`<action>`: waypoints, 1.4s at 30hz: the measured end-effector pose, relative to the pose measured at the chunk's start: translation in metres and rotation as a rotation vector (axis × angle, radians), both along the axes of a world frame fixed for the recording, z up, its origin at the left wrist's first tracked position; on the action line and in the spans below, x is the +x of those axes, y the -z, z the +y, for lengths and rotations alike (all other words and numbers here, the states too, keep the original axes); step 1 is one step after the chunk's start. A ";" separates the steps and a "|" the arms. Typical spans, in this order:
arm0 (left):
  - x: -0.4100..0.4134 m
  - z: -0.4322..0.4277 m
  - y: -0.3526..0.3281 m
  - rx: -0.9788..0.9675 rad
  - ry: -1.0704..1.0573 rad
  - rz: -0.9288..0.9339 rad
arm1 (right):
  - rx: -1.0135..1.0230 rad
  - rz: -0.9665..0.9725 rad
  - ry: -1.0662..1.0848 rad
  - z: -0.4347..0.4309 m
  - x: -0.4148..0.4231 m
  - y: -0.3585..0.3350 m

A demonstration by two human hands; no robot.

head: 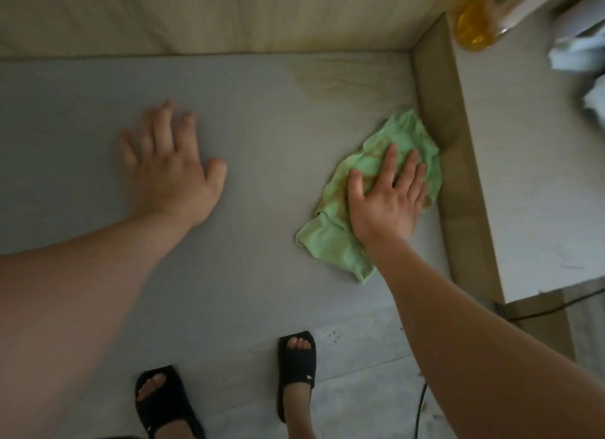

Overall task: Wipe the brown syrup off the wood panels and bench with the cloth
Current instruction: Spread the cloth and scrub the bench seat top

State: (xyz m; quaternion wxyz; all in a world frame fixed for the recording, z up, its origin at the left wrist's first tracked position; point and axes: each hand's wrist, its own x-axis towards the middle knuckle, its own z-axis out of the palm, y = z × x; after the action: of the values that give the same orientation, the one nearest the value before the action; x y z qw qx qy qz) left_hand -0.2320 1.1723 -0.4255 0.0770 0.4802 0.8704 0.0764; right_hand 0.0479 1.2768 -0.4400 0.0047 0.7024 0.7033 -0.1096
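The right hand (386,196) is pressing flat-fingered on the stained cloth (360,190); it is possibly smearing syrup (330,82) across the bench (98,111).

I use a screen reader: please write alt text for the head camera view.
The right hand presses a stained green cloth flat on the grey bench, beside the wood side panel. The left hand rests open on the bench; a brownish smear lies near the back corner.
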 end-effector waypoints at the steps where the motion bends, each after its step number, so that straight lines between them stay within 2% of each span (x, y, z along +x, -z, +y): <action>1: 0.006 0.012 0.004 -0.019 0.008 -0.003 | 0.023 0.013 0.028 0.008 0.000 0.002; 4: 0.014 0.025 0.020 -0.063 0.003 0.040 | 0.075 0.027 0.032 0.037 0.001 0.005; 7: 0.015 0.022 0.026 -0.021 0.000 0.070 | 0.060 0.029 0.038 0.062 -0.005 0.007; 20: 0.018 0.025 0.033 0.008 -0.016 0.076 | 0.058 0.059 0.047 0.170 -0.080 0.003; 26: 0.016 0.025 0.038 0.037 -0.012 0.098 | 0.099 -0.004 0.205 0.182 -0.108 0.007; 30: 0.014 0.025 0.037 0.045 -0.007 0.106 | 0.097 0.024 0.187 0.166 -0.122 0.006; 33: 0.014 0.024 0.038 0.042 -0.008 0.116 | 0.109 0.017 0.072 0.132 -0.154 0.006; 37: 0.014 0.024 0.038 0.032 0.002 0.108 | 0.121 0.131 -0.177 0.086 -0.182 0.009; 41: 0.014 0.023 0.037 0.034 -0.001 0.096 | 0.151 0.174 -0.807 0.083 -0.137 0.006; 42: 0.014 0.023 0.037 0.035 -0.005 0.097 | 0.137 0.151 -0.895 0.095 -0.121 0.006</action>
State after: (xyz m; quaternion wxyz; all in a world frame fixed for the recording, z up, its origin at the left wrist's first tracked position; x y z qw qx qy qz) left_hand -0.2182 1.1955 -0.4621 0.0260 0.4823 0.8729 0.0683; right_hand -0.0729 1.3720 -0.4458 -0.0460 0.3183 0.9415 -0.1009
